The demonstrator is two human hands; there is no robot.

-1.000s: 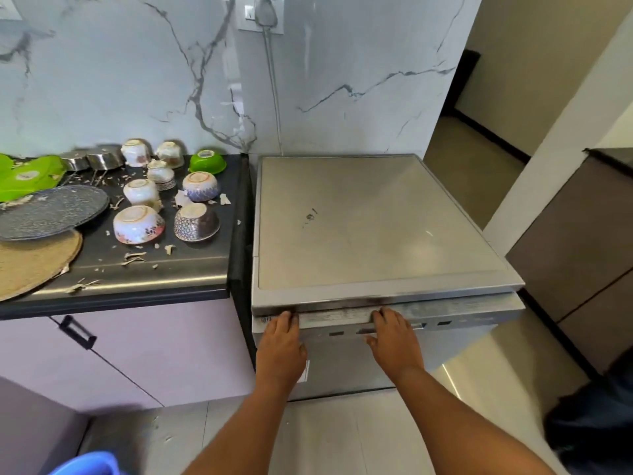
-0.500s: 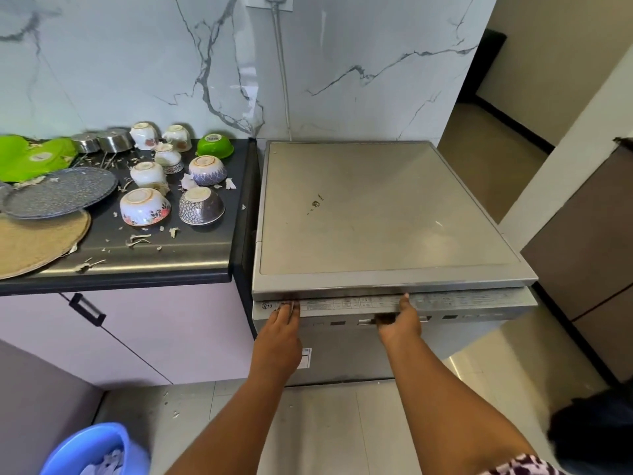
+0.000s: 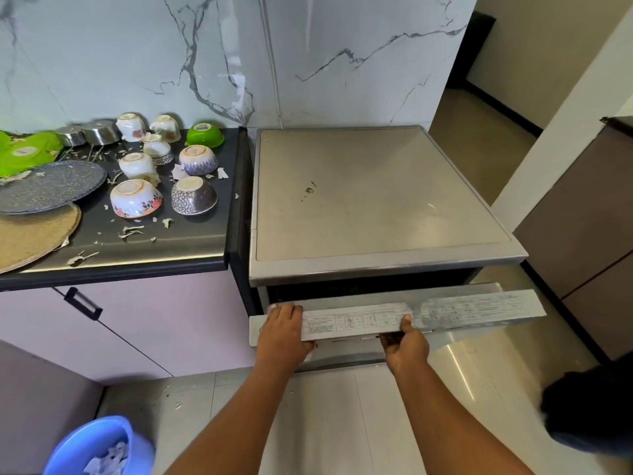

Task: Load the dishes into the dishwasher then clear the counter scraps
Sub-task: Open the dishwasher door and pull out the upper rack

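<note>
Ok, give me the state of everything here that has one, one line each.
Dishwasher door: partly open, tilted outward.
Left hand: gripping the door's top edge.
Right hand: gripping the door from below, thumb on top.
Bowls: upside down on the counter.
Counter: littered with scraps.
Blue bin: holds scraps.

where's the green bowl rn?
Head view, upper left: green bowl sits upside down at the counter's back right corner, by the marble wall, behind the blue-patterned bowl.

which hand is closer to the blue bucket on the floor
Left. The left hand grips the dishwasher door at its left end, above and right of the bucket. The right hand holds the door's middle, farther right.
</note>
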